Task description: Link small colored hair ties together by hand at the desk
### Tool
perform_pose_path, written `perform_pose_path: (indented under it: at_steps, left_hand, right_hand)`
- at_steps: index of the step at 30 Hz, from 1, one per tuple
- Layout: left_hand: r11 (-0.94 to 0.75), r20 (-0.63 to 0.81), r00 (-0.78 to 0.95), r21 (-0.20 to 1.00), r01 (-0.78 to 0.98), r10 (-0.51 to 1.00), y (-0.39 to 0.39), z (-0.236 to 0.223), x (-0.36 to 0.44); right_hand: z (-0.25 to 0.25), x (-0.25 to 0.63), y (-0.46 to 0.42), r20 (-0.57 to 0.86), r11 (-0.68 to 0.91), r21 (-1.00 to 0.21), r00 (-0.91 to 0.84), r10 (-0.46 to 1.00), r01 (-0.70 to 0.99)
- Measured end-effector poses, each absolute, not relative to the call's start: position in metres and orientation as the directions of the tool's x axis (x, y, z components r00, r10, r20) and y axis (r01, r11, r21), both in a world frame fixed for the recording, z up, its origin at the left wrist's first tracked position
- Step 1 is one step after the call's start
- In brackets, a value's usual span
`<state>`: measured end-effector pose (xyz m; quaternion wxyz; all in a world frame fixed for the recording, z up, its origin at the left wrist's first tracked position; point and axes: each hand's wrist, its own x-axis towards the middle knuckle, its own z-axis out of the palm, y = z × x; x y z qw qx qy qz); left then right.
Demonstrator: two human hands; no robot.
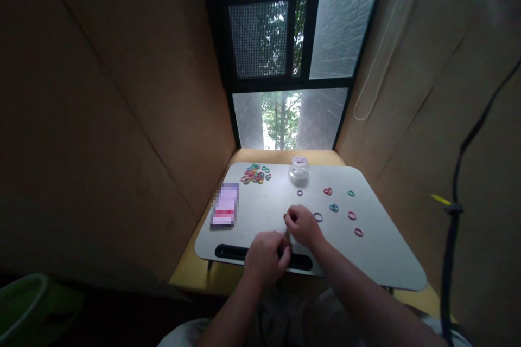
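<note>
Over the front edge of the white table (pixel 260 214), my left hand (pixel 266 255) is closed, its fingers curled toward the thumb; whatever lies inside is hidden. My right hand (pixel 303 225) is just ahead and to the right, fingers pinched together over the tabletop. At its fingertips shows the edge of a small yellowish band (pixel 285 217). Beside that hand lies a pale purple hair tie (pixel 318 217), and farther back a dark grey-purple one (pixel 300 193). To the right rest red hair ties (pixel 328 191), blue ones (pixel 334 207), pink ones (pixel 352 216) and a green one (pixel 351 193).
A mixed pile of coloured hair ties (pixel 255 174) sits at the back left. Near it stands a clear jar (pixel 299 172). A phone (pixel 225 205) lies at the left edge. The table has a black slot (pixel 230 251). A dark cable (pixel 450 244) hangs at right.
</note>
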<state>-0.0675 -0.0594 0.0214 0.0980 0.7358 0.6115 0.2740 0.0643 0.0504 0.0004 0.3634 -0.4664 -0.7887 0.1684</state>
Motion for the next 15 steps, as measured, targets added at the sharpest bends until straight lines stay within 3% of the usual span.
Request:
perform_pose_path:
  at_steps: [15]
  left_hand:
    - [-0.234,0.293,0.087,0.515,0.824,0.952,-0.0620,0.0199,-0.0700]
  right_hand:
    - [-0.0005,0.0626,0.0493,0.437,0.520,-0.573,-0.301,0.848,0.633]
